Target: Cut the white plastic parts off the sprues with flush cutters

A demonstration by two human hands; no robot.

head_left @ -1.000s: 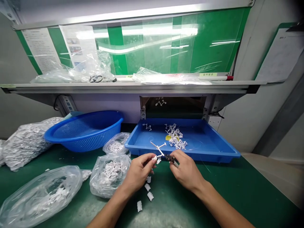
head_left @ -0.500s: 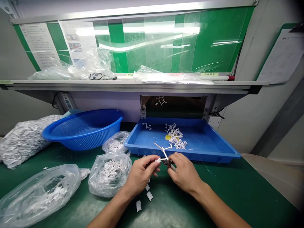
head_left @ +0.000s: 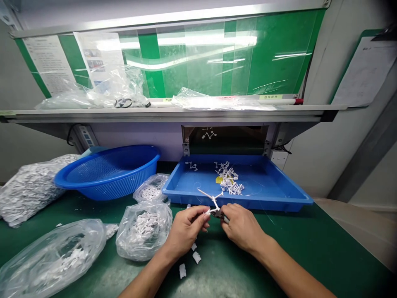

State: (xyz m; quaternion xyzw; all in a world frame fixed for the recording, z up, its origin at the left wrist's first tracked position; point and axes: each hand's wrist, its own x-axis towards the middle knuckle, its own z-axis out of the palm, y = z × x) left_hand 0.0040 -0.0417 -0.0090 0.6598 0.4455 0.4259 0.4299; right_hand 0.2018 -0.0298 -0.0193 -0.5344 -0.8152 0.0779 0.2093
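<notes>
My left hand is closed, pinching one end of a white branched plastic sprue between thumb and fingers. In my right hand is a pair of cutting pliers, its dark jaws at the sprue close to the left fingertips. Whether the jaws are fully shut cannot be made out. Several small white plastic pieces lie on the green table below the left hand. Just beyond the hands, a blue tray holds a heap of white sprues.
Left of the hands stand open clear bags of white pieces and a small bag. A blue basket and a large full bag sit behind them. Above the tray runs a shelf; an opening lies beneath it.
The view has shifted slightly. The sprue's upper arms have tilted a little to the left, while both hands keep their grip near the same place.
</notes>
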